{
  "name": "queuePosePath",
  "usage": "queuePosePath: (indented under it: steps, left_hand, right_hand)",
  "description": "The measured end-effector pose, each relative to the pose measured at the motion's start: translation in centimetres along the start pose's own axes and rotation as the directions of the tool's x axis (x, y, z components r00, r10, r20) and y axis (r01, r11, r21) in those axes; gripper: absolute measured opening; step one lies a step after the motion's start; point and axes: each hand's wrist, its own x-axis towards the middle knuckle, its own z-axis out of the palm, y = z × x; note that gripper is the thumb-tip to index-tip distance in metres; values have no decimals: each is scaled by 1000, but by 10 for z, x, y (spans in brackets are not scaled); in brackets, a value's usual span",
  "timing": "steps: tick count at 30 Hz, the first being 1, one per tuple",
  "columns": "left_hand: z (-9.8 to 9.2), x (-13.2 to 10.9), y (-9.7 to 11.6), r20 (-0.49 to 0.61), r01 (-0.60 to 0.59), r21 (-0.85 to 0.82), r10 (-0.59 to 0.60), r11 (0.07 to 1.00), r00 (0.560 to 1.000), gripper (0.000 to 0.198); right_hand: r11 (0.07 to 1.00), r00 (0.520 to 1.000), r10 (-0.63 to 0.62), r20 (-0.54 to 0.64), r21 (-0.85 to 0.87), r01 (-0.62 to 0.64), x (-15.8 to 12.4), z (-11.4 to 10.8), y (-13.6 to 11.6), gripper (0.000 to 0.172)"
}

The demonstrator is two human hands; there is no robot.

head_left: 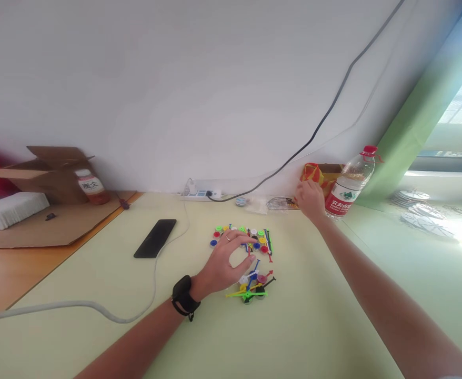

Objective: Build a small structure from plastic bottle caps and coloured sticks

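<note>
My left hand (223, 261), with a black watch (183, 296) on its wrist, hovers over or rests on a group of small coloured discs (263, 249); I cannot tell whether it touches them. Its thumb and fingers are apart, with nothing visible between them. Nearer to me lies a cluster of discs with coloured plastic arrow spinners (248, 295), in green, white, blue, red, black and yellow. My right hand (309, 199) is stretched to the back, in front of a red and yellow bag (312, 172). Its fingers curl inward, and what they hold is hidden.
A large water bottle (351, 184) stands close beside my right hand. Along the wall lie a power strip (201, 196) and clear plastic bags (257, 205). A phone (155, 238) and a white cable (108, 315) lie left. Farther left are a cardboard box (63, 173) and a drink bottle (92, 187).
</note>
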Motion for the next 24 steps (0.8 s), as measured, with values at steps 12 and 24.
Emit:
queuePosePath:
  steps: [12,24]
  left_hand:
    - [-13,7,-2,-92,206,-285,-241,936,966,69]
    - [-10,14,-24,-20,357,-527,-431,771,902,27]
  right_hand:
    - [524,848,-291,442,815,-245,-93,-117,-94,43]
    - [395,852,-119,510,812,-430,-129,-85,-102,46]
